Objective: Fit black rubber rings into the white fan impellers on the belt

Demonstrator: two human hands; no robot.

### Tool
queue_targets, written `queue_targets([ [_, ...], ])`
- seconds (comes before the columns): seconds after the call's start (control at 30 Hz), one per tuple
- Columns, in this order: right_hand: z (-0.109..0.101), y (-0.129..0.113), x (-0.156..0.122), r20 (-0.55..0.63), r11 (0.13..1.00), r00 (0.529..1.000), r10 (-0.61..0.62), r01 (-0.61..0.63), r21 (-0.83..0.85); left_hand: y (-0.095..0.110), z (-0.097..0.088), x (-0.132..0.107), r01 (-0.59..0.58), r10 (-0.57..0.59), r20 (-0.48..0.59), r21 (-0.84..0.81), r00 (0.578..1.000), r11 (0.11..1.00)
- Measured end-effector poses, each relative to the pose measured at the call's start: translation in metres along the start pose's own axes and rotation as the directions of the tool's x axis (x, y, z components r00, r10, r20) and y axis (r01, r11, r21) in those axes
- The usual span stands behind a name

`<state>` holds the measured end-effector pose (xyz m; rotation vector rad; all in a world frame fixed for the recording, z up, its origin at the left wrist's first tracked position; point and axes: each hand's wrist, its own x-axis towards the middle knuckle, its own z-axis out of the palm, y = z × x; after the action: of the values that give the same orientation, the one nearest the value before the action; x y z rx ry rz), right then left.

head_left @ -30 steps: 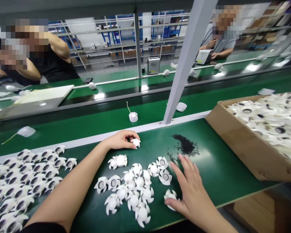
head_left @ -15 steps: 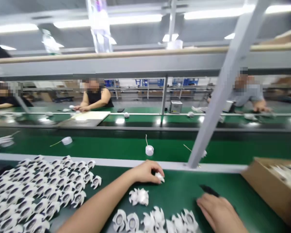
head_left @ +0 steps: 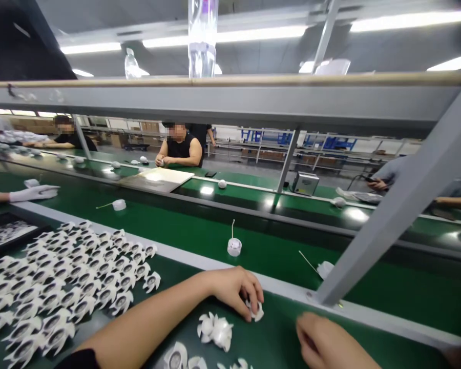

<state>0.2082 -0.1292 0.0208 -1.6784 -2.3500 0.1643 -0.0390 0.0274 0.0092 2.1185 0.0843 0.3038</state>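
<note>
My left hand (head_left: 236,289) is closed with its fingertips around a small white fan impeller (head_left: 256,310), just above or on the green bench. Right beside it, a little nearer to me, lie a few white impellers (head_left: 215,330) in a clump. More impellers (head_left: 175,355) sit at the bottom edge, partly cut off. My right hand (head_left: 330,338) is at the lower right with curled fingers; whatever is inside them is hidden. To the left, many impellers (head_left: 79,277) with dark round centres are spread out in rows.
A green conveyor belt (head_left: 184,230) runs beyond the bench's pale rail, carrying white round parts with wires, one of them a motor-like piece (head_left: 234,247). A slanted metal post (head_left: 399,215) stands at right. A gloved hand (head_left: 34,192) and a black tray (head_left: 7,233) are at left.
The view has turned and tilted, and the cardboard box at right has left it. The black pen-like object by my right hand no longer shows. My left hand still holds an impeller.
</note>
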Motion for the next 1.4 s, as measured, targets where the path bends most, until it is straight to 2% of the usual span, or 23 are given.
queue_targets([
  [0.07,-0.022,-0.016,0.023,0.130,0.984,0.991,0.044,-0.065,0.166,0.000,0.002,0.001,0.038,-0.037,-0.015,0.003,0.999,0.999],
  [0.13,-0.030,-0.023,0.043,0.146,0.955,0.989,0.033,-0.074,0.286,0.000,0.005,0.003,0.095,-0.094,-0.044,0.019,0.995,0.995],
  [0.27,-0.014,-0.025,0.058,0.097,0.918,0.995,0.028,-0.064,0.390,-0.002,0.007,0.005,0.217,-0.217,-0.038,-0.002,0.975,0.976],
  [0.4,0.007,-0.029,0.054,0.099,0.903,0.995,-0.017,-0.027,0.428,-0.005,0.004,0.008,0.235,-0.235,-0.010,-0.036,0.972,0.971],
  [0.53,0.017,-0.033,0.056,0.042,0.953,0.998,-0.050,0.035,0.299,-0.006,0.003,0.010,0.230,-0.231,0.003,-0.064,0.973,0.971],
  [0.7,0.026,-0.034,0.055,-0.048,0.984,0.983,-0.175,0.176,0.012,-0.008,0.003,0.010,0.213,-0.214,0.000,-0.080,0.977,0.974],
  [0.9,0.034,-0.041,0.051,-0.138,0.975,0.978,-0.157,0.131,-0.177,-0.009,0.000,0.011,0.196,-0.196,0.013,-0.068,0.981,0.978],
  [1.07,0.033,-0.050,0.048,-0.124,0.949,0.971,-0.207,0.168,-0.265,-0.008,-0.001,0.010,0.203,-0.203,0.011,-0.084,0.979,0.976],
  [1.23,0.028,-0.066,0.033,-0.085,0.890,0.956,-0.279,0.225,-0.396,-0.007,-0.002,0.009,0.193,-0.190,0.042,-0.113,0.981,0.975],
  [1.3,0.021,-0.062,0.033,-0.079,0.908,0.970,-0.228,0.183,-0.377,-0.009,-0.002,0.009,0.198,-0.193,0.054,-0.127,0.980,0.972],
  [1.4,0.009,-0.034,0.053,-0.176,0.950,0.984,-0.037,-0.020,-0.311,-0.011,-0.001,0.008,0.199,-0.193,0.058,-0.140,0.980,0.970],
])
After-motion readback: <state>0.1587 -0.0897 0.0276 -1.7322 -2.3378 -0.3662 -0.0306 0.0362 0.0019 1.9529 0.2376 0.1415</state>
